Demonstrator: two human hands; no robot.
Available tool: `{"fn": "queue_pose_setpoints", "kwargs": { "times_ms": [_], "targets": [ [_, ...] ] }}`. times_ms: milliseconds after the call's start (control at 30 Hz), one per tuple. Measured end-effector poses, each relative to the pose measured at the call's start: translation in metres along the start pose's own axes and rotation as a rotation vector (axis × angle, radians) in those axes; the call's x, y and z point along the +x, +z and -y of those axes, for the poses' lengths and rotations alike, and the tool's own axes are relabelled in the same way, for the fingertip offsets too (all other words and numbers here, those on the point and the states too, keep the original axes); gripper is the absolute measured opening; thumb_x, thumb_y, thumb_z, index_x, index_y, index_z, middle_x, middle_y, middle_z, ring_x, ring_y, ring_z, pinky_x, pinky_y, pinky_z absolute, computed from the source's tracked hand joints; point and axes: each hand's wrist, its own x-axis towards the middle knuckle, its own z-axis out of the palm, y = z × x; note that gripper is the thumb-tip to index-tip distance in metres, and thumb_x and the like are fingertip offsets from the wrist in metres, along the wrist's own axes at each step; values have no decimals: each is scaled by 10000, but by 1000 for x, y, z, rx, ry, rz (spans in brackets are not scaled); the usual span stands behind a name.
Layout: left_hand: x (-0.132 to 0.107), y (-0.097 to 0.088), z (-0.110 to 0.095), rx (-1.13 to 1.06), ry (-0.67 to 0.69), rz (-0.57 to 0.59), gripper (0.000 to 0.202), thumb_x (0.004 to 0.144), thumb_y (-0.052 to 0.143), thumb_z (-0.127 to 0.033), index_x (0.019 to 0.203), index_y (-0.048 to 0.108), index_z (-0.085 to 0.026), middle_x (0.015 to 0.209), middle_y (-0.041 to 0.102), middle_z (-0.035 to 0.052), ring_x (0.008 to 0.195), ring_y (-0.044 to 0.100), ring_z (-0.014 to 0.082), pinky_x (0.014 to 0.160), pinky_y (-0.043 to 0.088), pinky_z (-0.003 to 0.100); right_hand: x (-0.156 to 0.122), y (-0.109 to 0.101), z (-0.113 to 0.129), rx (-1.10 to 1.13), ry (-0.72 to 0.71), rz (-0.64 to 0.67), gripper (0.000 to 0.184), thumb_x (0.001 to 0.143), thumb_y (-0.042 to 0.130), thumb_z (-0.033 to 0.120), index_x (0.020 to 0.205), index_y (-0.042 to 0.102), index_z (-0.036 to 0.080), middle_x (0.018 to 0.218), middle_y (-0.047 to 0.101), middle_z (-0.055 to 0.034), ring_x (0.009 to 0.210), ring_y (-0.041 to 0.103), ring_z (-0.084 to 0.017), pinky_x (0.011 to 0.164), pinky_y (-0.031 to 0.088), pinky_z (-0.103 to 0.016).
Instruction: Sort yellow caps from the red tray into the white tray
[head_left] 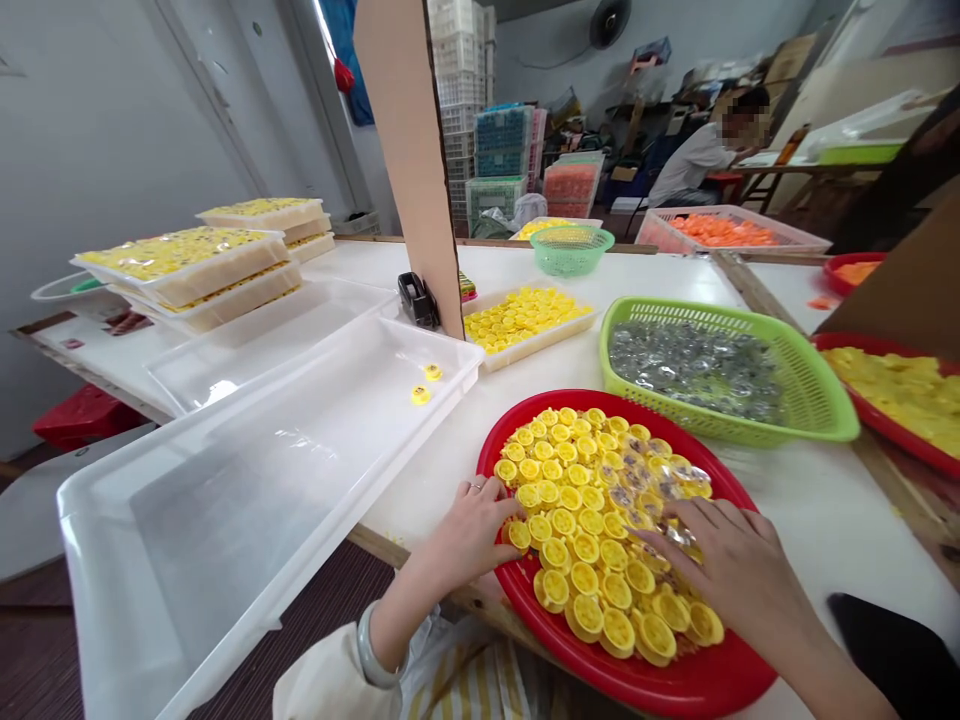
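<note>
A red basin (pixel 592 677) in front of me holds many small round yellow plastic cups (pixel 585 545), mostly with their hollow faces up. Small shiny clear plastic pieces (pixel 637 490) lie over the cups at the basin's right side. At the left rim, my left hand (pixel 472 530) has thumb and forefinger closed about a yellow cup. My right hand (pixel 739 555) rests over the clear pieces, thumb and fingers apart; what lies under its palm is hidden. To the left is a large white tray (pixel 247 510) with two yellow pieces (pixel 421 395) near its far corner.
A green basket (pixel 817 400) of clear pieces stands behind the basin. Beyond are a shallow tray of yellow pieces (pixel 525 320), a tape dispenser (pixel 418 300) and an upright cardboard sheet (pixel 409 150). Filled trays (pixel 187 285) are stacked left. A person (pixel 694 165) sits at the back right.
</note>
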Motion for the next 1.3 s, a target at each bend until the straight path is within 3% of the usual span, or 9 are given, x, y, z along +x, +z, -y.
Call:
{"fn": "queue_pose_setpoints", "kwargs": {
  "times_ms": [133, 300, 433, 567, 733, 900, 1000, 1133, 1300],
  "targets": [
    [6, -2, 2, 47, 34, -15, 272, 788, 733, -318, 1049, 680, -264, 1107, 564, 58, 1088, 517, 283, 969, 394, 464, -11, -1, -1, 193, 140, 7, 516, 927, 340, 672, 983, 589, 223, 882, 710, -62, 815, 647, -259, 708, 425, -388],
    [-5, -17, 3, 25, 82, -91, 271, 789, 735, -250, 1035, 622, -235, 1142, 576, 48, 1088, 520, 258, 948, 396, 423, -21, 0, 1, 474, 413, 88, 471, 871, 457, 665, 1025, 607, 246, 980, 723, -66, 841, 682, -246, 715, 526, -373],
    [-7, -27, -10, -68, 146, -111, 265, 805, 735, -265, 1019, 584, -223, 1102, 627, 28, 1072, 558, 227, 976, 377, 398, -22, -3, 4, 582, 518, 112, 426, 833, 520, 624, 1014, 625, 254, 1012, 715, -68, 843, 682, -245, 733, 555, -368],
    [9, -24, -28, -177, 163, -89, 268, 827, 717, -289, 1052, 583, -231, 1089, 673, 18, 1056, 599, 216, 970, 380, 381, -18, -10, 8, 654, 550, 131, 376, 820, 564, 582, 1017, 625, 267, 993, 704, -42, 795, 672, -207, 729, 559, -328],
    [33, -8, -35, -214, 164, -79, 305, 794, 746, -331, 1042, 601, -229, 1062, 688, 26, 1024, 616, 245, 973, 357, 427, -16, -18, 16, 745, 607, 106, 391, 764, 645, 588, 957, 615, 249, 905, 716, -48, 684, 663, -190, 598, 555, -283],
    [37, 3, -38, -413, 147, -89, 319, 793, 728, -408, 1022, 593, -232, 988, 644, 16, 935, 602, 198, 867, 432, 340, -19, -19, 22, 902, 655, 79, 373, 793, 629, 562, 970, 648, 233, 892, 742, -71, 767, 702, -232, 610, 571, -289],
    [38, 9, -39, -451, 112, -106, 317, 788, 733, -395, 1007, 587, -219, 988, 634, 12, 904, 590, 182, 840, 438, 324, -20, -17, 26, 815, 637, 64, 345, 812, 594, 572, 855, 671, 239, 835, 734, -54, 661, 677, -204, 590, 568, -289],
    [39, 14, -37, -416, 86, -144, 286, 795, 735, -344, 1002, 583, -218, 1037, 636, 16, 971, 586, 201, 893, 418, 355, -19, -15, 27, 742, 616, 54, 382, 844, 540, 580, 979, 648, 239, 802, 709, -46, 604, 630, -178, 532, 542, -273],
    [39, 14, -32, -425, 63, -165, 269, 806, 724, -334, 998, 574, -220, 1024, 640, 22, 976, 587, 207, 913, 419, 373, -23, -22, 15, 576, 511, 88, 361, 905, 467, 545, 1032, 631, 249, 939, 700, -69, 773, 661, -211, 645, 555, -320]
  ]
}}
